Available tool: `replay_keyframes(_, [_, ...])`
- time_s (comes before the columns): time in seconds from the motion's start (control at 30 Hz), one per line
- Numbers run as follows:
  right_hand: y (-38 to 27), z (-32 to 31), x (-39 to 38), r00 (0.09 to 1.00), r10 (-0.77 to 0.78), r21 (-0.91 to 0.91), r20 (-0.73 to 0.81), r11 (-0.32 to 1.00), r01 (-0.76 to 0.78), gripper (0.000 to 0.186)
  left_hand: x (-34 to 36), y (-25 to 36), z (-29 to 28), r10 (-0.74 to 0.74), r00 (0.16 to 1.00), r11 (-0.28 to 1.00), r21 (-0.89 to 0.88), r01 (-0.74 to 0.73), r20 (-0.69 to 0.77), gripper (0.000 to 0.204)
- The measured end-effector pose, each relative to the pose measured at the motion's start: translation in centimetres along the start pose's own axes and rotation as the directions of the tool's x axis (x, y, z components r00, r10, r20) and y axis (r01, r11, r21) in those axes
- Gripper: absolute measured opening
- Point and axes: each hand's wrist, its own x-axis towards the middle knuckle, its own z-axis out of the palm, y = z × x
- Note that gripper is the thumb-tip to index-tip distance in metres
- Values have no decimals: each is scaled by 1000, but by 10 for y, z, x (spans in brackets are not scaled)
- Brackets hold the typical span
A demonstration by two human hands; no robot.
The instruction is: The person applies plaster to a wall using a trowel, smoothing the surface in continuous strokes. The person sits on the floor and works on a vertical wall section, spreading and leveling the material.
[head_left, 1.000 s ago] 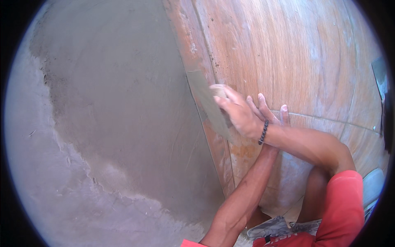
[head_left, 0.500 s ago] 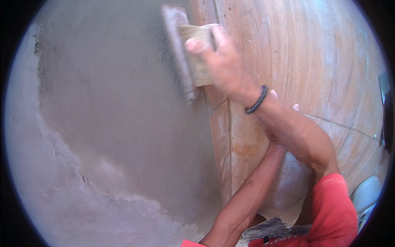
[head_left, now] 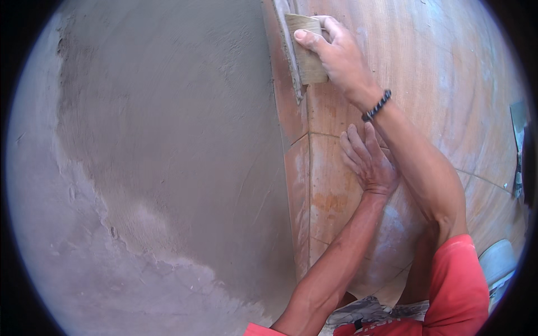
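My right hand (head_left: 344,59) is wrapped round the pale wooden handle of a plastering float (head_left: 309,56). The float's thin, mortar-smeared blade stands edge-on above the narrow skirting tile (head_left: 296,173), at the right border of the grey plaster (head_left: 168,123). Lower down, my left hand (head_left: 371,162) rests on the wood-grain floor tiles (head_left: 426,84), fingers stretched out and holding nothing. My forearms cross close together, the right one passing over beside the left hand's wrist.
Older, paler wall surface (head_left: 73,252) borders the fresh plaster along a ragged edge at left and below. A pale blue-grey object (head_left: 497,262) lies at lower right. Something flat and greenish (head_left: 519,120) shows at the right rim.
My right hand has carried the float right, off the plaster's middle-upper area to the skirting tile. My left hand, mostly hidden behind my right arm before, now shows fully.
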Motion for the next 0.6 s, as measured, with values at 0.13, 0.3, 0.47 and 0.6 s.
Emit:
replay_keyframes(0.13, [-9, 34, -30, 995, -76, -22, 65, 997, 77, 39, 6, 8, -8, -80, 989, 987, -132, 96, 126, 78])
replay_keyframes(0.3, [-63, 94, -155, 949, -219, -35, 227, 972, 233, 42, 6, 1, -13, -10, 998, 998, -67, 6, -59, 79])
replay_keyframes(0.47, [-91, 75, -206, 839, -400, 65, 370, 912, 406, 46, 1, 10, 4, -18, 1000, 996, -87, 19, 12, 77])
replay_keyframes(0.6, [-79, 35, -134, 902, 221, 60, 372, 964, -261, 45, 4, -6, -5, -28, 999, 991, -133, 22, -39, 75])
